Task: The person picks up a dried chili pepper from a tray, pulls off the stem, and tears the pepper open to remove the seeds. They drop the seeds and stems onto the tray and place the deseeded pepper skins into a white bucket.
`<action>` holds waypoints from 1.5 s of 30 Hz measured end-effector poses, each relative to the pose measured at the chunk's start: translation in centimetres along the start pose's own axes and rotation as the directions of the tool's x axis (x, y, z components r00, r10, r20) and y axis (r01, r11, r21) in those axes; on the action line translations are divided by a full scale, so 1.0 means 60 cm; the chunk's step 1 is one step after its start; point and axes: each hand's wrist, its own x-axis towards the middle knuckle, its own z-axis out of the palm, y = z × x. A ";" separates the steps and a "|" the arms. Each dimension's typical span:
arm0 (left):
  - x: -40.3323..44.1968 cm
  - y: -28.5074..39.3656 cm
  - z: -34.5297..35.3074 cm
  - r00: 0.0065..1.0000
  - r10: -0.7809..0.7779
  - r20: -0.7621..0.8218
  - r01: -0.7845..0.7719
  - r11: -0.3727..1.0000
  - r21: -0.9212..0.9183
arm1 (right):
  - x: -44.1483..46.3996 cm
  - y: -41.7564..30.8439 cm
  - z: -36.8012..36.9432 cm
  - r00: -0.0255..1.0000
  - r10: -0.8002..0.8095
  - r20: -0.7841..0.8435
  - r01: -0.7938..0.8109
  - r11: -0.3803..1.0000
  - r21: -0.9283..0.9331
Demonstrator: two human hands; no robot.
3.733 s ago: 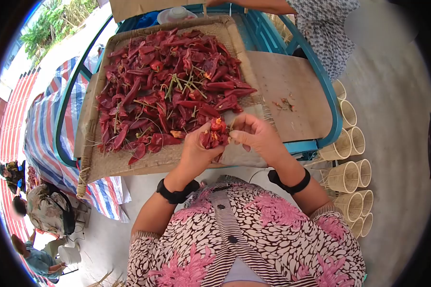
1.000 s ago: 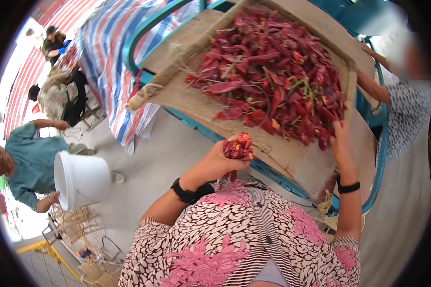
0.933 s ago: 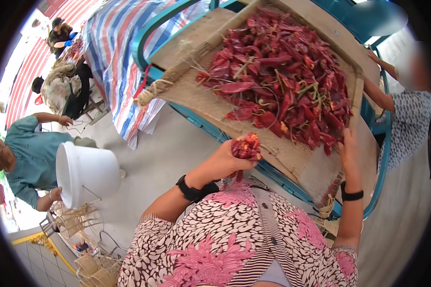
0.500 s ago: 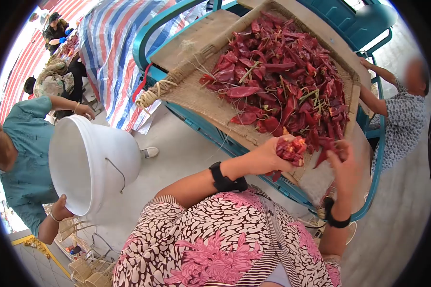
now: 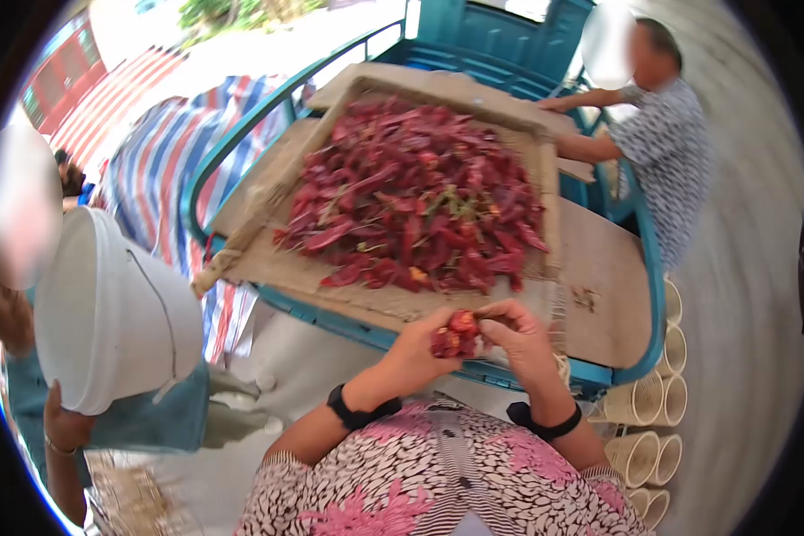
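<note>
My left hand (image 5: 420, 347) is closed around a small bunch of dried red chili peppers (image 5: 456, 335), their torn orange-red ends facing up. Close beside it, my right hand (image 5: 520, 338) has thumb and forefinger pinched together at the bunch's edge. Whatever lies between those fingertips is too small to make out. Just beyond both hands, a heap of dried red chilies (image 5: 411, 196) with some pale stems covers a shallow tray with a woven base (image 5: 299, 284). The tray rests on boards over a teal cart bed.
The teal rail (image 5: 654, 295) curves around the cart's near right corner. A person (image 5: 674, 134) leans on the cart at right. At left, another person's hand (image 5: 67, 418) holds a large white bucket (image 5: 143, 313). Stacked cream baskets (image 5: 634, 402) stand on the floor at right.
My view has swung, so the tray sits further left and level. My hands have come together; the pepper previously in my right fingers is no longer distinguishable. Stacked baskets now show at right.
</note>
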 end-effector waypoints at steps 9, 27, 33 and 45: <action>0.041 0.010 0.110 0.950 -0.216 -0.225 0.202 0.976 -0.085 | -0.004 -0.002 -0.088 0.555 -0.745 0.370 0.687 0.160 -0.708; 0.085 0.021 0.179 0.951 -0.308 -0.001 0.303 0.936 -0.180 | -0.017 -0.007 -0.222 0.936 0.025 0.351 -0.184 0.885 0.428; 0.098 -0.021 0.173 0.968 -0.211 0.133 0.242 0.925 -0.294 | -0.022 0.008 -0.236 0.871 0.085 0.485 -0.399 0.698 0.595; 0.105 -0.085 0.149 0.961 -0.020 0.274 0.140 0.893 -0.427 | 0.009 0.013 -0.319 0.946 -0.231 -0.225 0.195 0.965 -0.174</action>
